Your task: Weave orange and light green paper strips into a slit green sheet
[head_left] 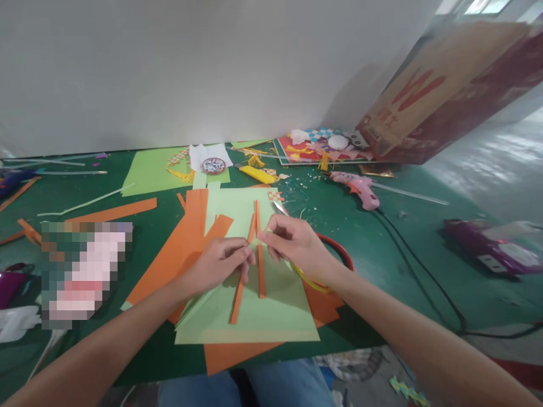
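In the head view, both hands are in the middle of the frame, close together. The left hand (227, 260) and the right hand (294, 237) have their fingers pinched narrow, and both seem to hold one small green piece (256, 242). It sits right between them, maybe because such a tiny thing needs fingertips from two sides. Just under them, two thin orange strips (262, 277) lie on the green sheets (271, 322), which may give a flat place to work. One strip leans, and their tops come close together. The scissors (348, 255) lie partly hidden under the right hand, perhaps to be easy to grab. Big orange paper (167, 274) is left of the middle. At the right, a pink glue gun (360, 189) rests on the tabletop (407, 249), away from the paper, perhaps since its tip gets hot.
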Motion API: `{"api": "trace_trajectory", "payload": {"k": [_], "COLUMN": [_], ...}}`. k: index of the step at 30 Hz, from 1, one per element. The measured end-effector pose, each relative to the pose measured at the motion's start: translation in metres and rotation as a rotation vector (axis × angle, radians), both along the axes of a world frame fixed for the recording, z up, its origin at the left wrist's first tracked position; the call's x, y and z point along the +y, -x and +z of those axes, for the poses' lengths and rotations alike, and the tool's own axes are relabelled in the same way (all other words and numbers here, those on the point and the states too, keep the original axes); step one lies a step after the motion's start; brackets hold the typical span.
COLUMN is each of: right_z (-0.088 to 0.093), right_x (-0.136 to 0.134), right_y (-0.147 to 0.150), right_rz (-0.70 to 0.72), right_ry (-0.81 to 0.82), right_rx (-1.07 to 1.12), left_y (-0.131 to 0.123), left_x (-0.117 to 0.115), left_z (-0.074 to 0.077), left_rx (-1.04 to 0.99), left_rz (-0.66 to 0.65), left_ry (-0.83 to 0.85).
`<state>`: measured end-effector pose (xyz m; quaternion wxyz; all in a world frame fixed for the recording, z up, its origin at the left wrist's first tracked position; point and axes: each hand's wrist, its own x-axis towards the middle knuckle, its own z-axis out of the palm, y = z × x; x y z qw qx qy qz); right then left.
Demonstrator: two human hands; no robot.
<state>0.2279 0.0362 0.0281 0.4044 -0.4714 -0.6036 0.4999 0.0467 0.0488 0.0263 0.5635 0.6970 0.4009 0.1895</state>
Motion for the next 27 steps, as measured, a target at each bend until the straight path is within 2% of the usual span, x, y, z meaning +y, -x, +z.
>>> {"api": "trace_trajectory", "payload": {"k": [6, 11, 18, 22, 24, 27], "right_z": [0.008, 0.008, 0.002, 0.006, 0.012, 0.018], "right_x": [0.0, -0.003, 0.0, 0.001, 0.002, 0.002], "right_y": [0.0, 0.002, 0.0, -0.008, -0.015, -0.023], "right_rz": [0.11, 0.086, 0.11, 0.048, -0.026, -0.133], "right_ry": [0.063, 0.078, 0.049, -0.053, -0.141, -0.18], "right_rx": [-0.005, -0.114, -0.074, -0.025, 0.004, 0.081], "left_y": [-0.001, -0.003, -0.004, -0.006, -0.008, -0.01], "left_x": [0.0, 0.0, 0.0, 0.002, 0.002, 0.002], "left_z": [-0.002, -0.001, -0.006, -0.006, -0.005, -0.003], "left_rx": [-0.038, -0.072, -0.072, -0.043, -0.041, -0.051], "left_rz": [0.02, 0.01, 0.007, 0.01, 0.012, 0.024], "left_ry": [0.033, 0.047, 0.063, 0.066, 0.072, 0.085]}}
